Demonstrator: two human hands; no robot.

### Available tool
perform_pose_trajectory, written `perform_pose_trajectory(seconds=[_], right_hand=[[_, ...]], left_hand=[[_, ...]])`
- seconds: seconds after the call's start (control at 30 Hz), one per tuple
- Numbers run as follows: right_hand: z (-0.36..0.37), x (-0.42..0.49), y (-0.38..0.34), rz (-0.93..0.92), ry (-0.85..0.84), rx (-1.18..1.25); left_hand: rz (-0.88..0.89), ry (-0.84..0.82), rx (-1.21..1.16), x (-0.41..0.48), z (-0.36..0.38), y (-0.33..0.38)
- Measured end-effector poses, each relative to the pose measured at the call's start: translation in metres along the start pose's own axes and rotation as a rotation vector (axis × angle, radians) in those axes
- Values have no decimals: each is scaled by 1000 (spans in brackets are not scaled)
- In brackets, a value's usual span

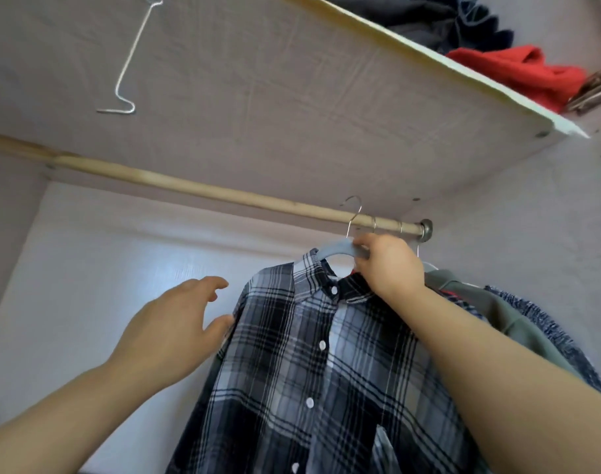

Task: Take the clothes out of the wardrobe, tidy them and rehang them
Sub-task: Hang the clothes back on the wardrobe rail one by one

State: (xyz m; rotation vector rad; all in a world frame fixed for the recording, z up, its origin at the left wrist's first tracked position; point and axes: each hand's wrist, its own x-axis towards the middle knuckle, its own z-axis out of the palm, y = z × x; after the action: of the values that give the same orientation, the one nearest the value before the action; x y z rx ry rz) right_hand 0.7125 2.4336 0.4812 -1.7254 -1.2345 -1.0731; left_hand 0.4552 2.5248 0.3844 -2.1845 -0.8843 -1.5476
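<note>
Overhead, inside the wardrobe, the plaid shirt [312, 354] hangs on a pale blue hanger [336, 249] near the right end of the wooden rod [189, 188]. Its collar is uppermost and its length runs downward out of the bottom of the view. The buttoned front faces the camera, and the row of white buttons slants slightly to the left as it descends. The right hand [387, 265] grasps the hanger at its neck, fingers curled round the bar just above the collar. The hanger's wire hook [353, 213] rises to the rod, though whether it is seated over the rod cannot be told. The left hand [176, 330] is released, fingers spread and loosely bent, holding nothing. Its thumb tip sits at the edge of the shirt's shoulder and sleeve, touching or very nearly so. Crowded just to the right of the shirt, behind the right forearm, hang a green garment [480, 302] and a blue speckled knit [545, 323], with their hooks on the rod beside the metal end bracket [425, 229]. The rod runs bare to the left of the shirt. Above it lies the shelf [292, 97], carrying a red cloth [517, 70] and dark folded clothes [446, 15]. A bent wire hook [128, 63] dangles under the shelf at the upper left.
</note>
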Motion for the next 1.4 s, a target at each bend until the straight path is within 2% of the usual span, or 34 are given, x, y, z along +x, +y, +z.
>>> perform_pose_trajectory(seconds=[0.53,0.77,0.87,0.97,1.07,1.23,1.4], right_hand=[[55,11,36,-99,24,82],[56,8,38,-117,33,-6],[59,-14,30,-187,159,-143],[75,-64,8,-305,263,-81],[107,-141,-25,-410,128,40],[153,-292,-93,-477,-330,223],[174,-423,-143,-520,-698,412]], left_hand=[[-86,-19,78,-3,38,-33],[-65,-28,34,-5,49,-24],[-70,-33,-2,-14,49,-25],[-112,-83,-22,-38,51,-32],[-183,-188,7,-83,54,-44],[-310,-439,162,-199,51,-71],[-620,-662,209,-337,27,-90]])
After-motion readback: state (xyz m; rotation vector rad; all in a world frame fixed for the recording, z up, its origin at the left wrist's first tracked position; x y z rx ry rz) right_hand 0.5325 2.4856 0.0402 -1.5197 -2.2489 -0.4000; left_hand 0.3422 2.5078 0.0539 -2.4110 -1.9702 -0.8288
